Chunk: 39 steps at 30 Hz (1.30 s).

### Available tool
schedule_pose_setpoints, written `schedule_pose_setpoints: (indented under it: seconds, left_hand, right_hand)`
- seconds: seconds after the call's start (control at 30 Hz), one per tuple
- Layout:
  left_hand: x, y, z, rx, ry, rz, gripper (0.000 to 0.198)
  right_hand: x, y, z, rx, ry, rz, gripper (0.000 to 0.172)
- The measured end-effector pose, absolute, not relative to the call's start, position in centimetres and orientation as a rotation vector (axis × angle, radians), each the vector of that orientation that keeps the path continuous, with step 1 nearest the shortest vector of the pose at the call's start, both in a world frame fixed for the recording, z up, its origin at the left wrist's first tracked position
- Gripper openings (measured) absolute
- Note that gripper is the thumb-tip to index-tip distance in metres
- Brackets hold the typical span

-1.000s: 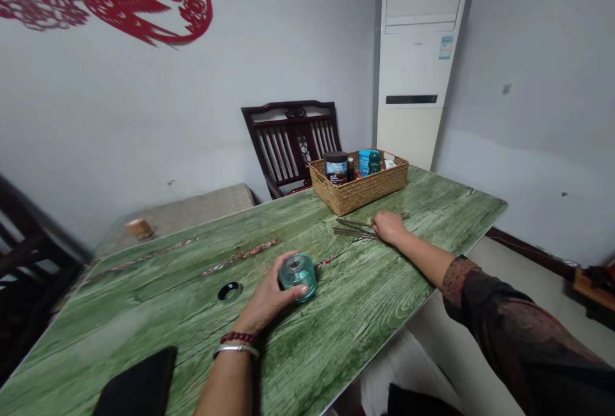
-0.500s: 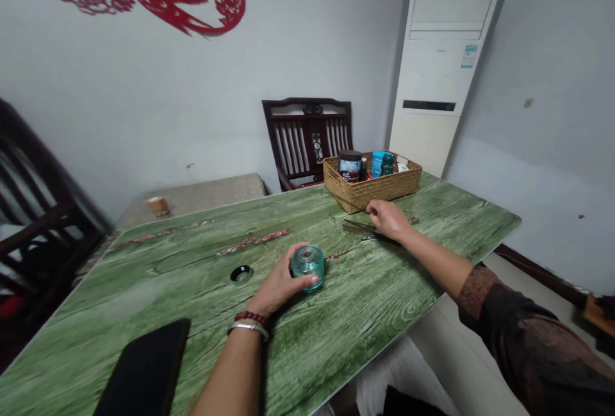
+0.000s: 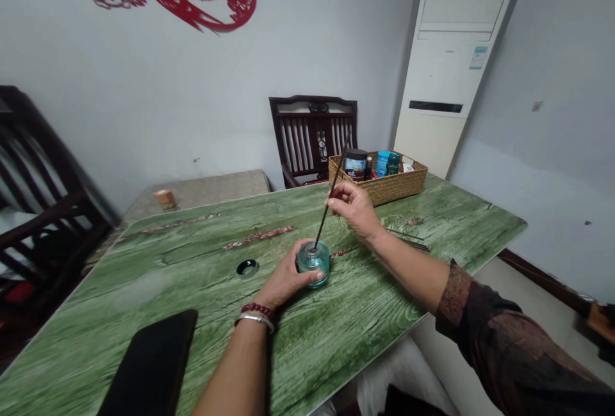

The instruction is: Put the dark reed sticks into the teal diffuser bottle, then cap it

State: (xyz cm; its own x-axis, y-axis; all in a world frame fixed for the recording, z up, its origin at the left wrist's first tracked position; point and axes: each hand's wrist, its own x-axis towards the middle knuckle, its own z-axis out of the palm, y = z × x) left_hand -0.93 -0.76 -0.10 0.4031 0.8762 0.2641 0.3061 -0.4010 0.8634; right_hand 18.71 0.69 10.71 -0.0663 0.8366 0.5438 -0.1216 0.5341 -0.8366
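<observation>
Left hand [image 3: 287, 282] clasping glass bottle [image 3: 313, 265], raised right hand [image 3: 353, 210] pinching dark stick [image 3: 329, 201], tip at bottle mouth

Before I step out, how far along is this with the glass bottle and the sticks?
Done: the black ring lies off the glass bottle, its mouth open. In hand: the left hand steadies the bottle while the right hand holds a dark stick with its tip at the mouth. Still left: more dark sticks lie on the tabletop.

A wicker basket [image 3: 379, 190] is standing just beyond the right hand [image 3: 354, 209], thin sticks [image 3: 407, 235] are lying to its right (a flat black object [image 3: 151, 365] is crowding the left forearm [image 3: 230, 371]).
</observation>
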Motion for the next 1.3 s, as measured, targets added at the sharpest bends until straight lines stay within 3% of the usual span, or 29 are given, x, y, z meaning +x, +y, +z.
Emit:
schedule_pose_setpoints:
  seconds: [0.4, 0.57, 0.77, 1.03, 1.3]
  left_hand:
    - [-0.9, -0.4, 0.2, 1.917, 1.057, 0.977, 0.074]
    - [-1.0, -0.4, 0.5, 1.878, 1.077, 0.963, 0.077]
    - [-1.0, -0.5, 0.7, 1.845, 1.097, 0.970, 0.076]
    - [-1.1, -0.2, 0.4, 1.868, 1.079, 0.987, 0.074]
    - [-0.9, -0.6, 0.8, 1.839, 1.057, 0.999, 0.076]
  right_hand:
    - [17.1, 1.6, 4.9, -0.931, -1.601, 0.852, 0.013]
    - [22.5, 2.5, 5.2, -1.112, -1.748, 0.468, 0.009]
    - [31.8, 3.5, 4.8, -1.876, -1.984, -0.065, 0.018]
    - [34.4, 3.7, 1.5, -2.186, -2.034, -0.125, 0.021]
    - [33.8, 3.6, 2.6, -2.194, -1.986, -0.188, 0.028]
